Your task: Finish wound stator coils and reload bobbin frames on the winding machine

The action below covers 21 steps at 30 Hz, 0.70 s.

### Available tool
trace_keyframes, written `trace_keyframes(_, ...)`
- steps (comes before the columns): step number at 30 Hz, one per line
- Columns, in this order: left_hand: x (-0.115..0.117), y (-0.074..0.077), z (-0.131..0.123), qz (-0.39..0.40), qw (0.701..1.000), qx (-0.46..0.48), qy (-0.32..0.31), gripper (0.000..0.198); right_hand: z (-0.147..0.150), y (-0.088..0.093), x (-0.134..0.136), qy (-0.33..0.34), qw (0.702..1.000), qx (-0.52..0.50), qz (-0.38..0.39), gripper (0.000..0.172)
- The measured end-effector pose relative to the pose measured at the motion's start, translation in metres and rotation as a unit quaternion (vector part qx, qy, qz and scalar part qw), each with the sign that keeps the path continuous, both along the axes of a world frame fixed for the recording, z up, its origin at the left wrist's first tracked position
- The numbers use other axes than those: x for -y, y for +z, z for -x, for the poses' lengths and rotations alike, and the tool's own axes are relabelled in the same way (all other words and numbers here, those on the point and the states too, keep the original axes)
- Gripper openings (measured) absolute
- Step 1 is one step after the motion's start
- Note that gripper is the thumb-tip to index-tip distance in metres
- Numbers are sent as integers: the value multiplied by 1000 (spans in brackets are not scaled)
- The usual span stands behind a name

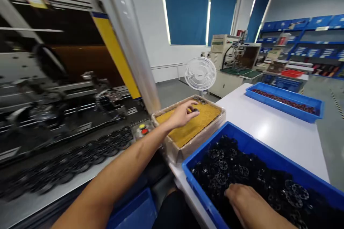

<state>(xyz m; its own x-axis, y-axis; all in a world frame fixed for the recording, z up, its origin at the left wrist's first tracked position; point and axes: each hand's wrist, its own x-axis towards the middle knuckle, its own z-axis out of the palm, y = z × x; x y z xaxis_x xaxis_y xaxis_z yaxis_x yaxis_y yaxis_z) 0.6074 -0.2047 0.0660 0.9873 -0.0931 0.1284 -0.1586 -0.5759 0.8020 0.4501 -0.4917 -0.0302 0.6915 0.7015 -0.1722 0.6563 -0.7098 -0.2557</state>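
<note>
1. At the centre of the frame, our left hand (183, 115) hangs over a yellow layer (206, 116) inside a film-wrapped box (197, 136). Its fingers curve apart from the thumb; a small dark part (196, 110) shows at the fingertips, and we cannot tell whether they pinch it.
2. At the lower right, our right hand (243, 195) reaches down into a large blue bin (244, 143) among heaped black parts (223, 165). Its fingertips are hidden, so we cannot tell whether they grasp anything.
3. More dark pieces (199, 99) lie in the far corner of the film-wrapped box, just above our left hand in the frame.
4. Left of that box, we see a yellow button (142, 126) and a red button (144, 131); a row of black rings (77, 162) runs toward the lower left, below a machine.
5. On the white table (260, 128) at right, a long blue tray (285, 110) holds small reddish pieces (285, 101).
6. Beyond, we see a white fan (200, 73) near the upper centre and blue shelves (309, 25) at the upper right.
</note>
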Motion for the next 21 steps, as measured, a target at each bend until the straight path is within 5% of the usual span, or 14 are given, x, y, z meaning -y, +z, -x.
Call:
trace_keyframes(5, -19, -18, 172, 242, 969, -36, -28, 49, 0, 9, 0, 61, 967, 116, -217, 25)
trace_keyframes(9, -15, -41, 257, 367, 930, -30, 12, 52, 23, 43, -28, 73, 915, 167, -361, 21)
trace_keyframes(14, 5, -33, 304, 443, 896, -20, -24, 50, 78, 90, -74, 106, 856, 93, -497, 24)
trace_keyframes(21, 26, -22, 322, 468, 880, -30, -74, 57, 104, 84, -85, 125, 832, 84, -534, 18)
